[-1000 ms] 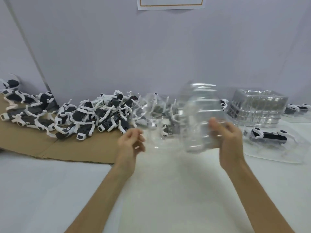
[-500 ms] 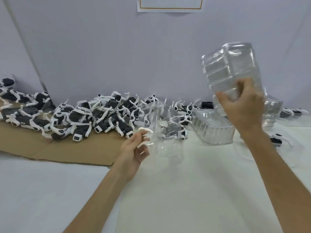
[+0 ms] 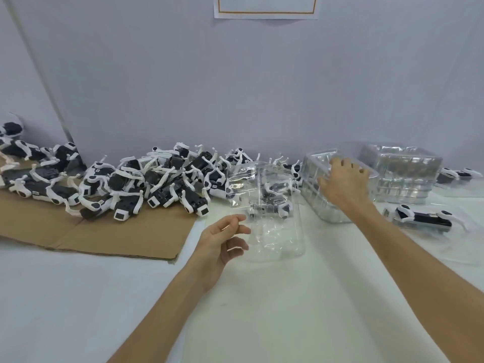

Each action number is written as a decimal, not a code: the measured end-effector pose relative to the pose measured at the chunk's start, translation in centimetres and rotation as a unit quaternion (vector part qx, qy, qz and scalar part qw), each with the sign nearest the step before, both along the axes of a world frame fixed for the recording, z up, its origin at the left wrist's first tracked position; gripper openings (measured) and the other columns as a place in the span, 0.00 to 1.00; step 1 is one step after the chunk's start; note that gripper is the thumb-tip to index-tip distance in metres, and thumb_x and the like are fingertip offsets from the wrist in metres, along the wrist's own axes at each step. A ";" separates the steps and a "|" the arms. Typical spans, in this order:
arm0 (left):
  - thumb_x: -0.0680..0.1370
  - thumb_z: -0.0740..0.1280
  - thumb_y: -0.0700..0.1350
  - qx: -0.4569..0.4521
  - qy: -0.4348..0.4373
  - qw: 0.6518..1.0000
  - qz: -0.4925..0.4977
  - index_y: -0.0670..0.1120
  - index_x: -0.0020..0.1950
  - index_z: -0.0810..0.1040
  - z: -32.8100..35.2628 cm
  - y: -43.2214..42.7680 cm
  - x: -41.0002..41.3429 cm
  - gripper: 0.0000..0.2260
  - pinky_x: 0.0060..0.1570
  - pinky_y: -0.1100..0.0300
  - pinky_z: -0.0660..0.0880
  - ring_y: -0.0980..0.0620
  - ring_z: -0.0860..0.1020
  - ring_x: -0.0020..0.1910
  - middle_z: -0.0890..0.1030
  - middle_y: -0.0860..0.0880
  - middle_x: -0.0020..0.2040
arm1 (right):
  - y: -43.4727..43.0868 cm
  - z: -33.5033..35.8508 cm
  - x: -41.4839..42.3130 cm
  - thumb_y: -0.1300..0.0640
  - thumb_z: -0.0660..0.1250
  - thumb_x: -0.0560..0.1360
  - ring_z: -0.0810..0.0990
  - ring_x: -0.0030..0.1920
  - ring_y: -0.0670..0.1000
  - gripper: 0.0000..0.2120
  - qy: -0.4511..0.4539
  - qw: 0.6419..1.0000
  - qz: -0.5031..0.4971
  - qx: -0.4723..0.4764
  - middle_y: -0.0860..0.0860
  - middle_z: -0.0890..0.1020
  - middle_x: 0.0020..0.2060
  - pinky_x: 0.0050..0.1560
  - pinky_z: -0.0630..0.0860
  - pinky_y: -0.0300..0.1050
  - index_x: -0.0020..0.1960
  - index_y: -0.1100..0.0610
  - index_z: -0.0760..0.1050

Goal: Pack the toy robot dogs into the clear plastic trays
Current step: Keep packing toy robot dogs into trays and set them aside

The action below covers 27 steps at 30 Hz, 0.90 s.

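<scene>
Left hand [image 3: 222, 244] pinched a clear plastic tray [image 3: 272, 226]; right hand [image 3: 343, 184] gripped a clear tray stack [image 3: 313, 176] near the far edge of the bench [image 3: 262, 310].

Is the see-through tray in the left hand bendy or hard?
Probably bendy: the tray looks thin, and toy dogs show through it. Likely light, since the left hand pinches just one edge. Its glossy surface may feel slippery.
</scene>
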<state>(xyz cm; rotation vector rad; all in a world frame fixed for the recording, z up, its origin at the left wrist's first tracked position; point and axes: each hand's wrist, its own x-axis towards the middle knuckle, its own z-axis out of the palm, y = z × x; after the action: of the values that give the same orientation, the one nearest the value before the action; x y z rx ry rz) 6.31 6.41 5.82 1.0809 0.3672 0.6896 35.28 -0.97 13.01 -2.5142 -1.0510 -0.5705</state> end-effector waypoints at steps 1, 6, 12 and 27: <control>0.73 0.70 0.49 0.004 0.006 1.000 0.005 0.47 0.50 0.83 0.0 0.1 0.0 0.10 0.34 0.63 0.77 0.53 0.81 0.34 0.84 0.49 0.41 | -0.3 0.1 -1.4 0.53 0.64 0.79 0.76 0.60 0.60 0.18 0.017 0.996 0.047 0.076 0.59 0.79 0.59 0.65 0.68 0.59 0.65 0.60 0.72; 0.73 0.72 0.47 0.048 0.045 0.998 0.004 0.46 0.49 0.83 -0.4 -0.2 0.2 0.07 0.38 0.64 0.78 0.52 0.82 0.40 0.85 0.47 0.47 | -3.4 -1.6 -11.6 0.39 0.64 0.74 0.80 0.37 0.46 0.11 0.225 0.895 0.336 0.189 0.42 0.81 0.36 0.40 0.78 0.46 0.47 0.46 0.77; 0.78 0.70 0.41 0.073 0.107 0.992 -0.003 0.46 0.60 0.79 -0.8 -0.3 0.2 0.11 0.43 0.62 0.79 0.48 0.84 0.46 0.86 0.44 0.51 | -4.3 -5.5 -14.7 0.58 0.71 0.76 0.79 0.42 0.43 0.18 0.176 0.901 0.355 0.175 0.39 0.79 0.40 0.56 0.72 0.46 0.65 0.49 0.75; 0.81 0.59 0.56 -0.048 0.072 0.974 0.211 0.51 0.59 0.81 0.0 2.2 -0.9 0.15 0.60 0.52 0.71 0.52 0.82 0.56 0.83 0.54 0.57 | -6.0 -3.8 -12.2 0.58 0.69 0.76 0.81 0.44 0.47 0.06 0.240 0.844 0.402 0.261 0.41 0.84 0.42 0.47 0.75 0.37 0.50 0.50 0.83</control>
<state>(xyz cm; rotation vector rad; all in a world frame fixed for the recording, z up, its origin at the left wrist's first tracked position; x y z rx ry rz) 5.39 8.58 5.81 0.9700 0.7621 0.9609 23.03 -6.97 9.24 -1.4263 -1.3605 0.0412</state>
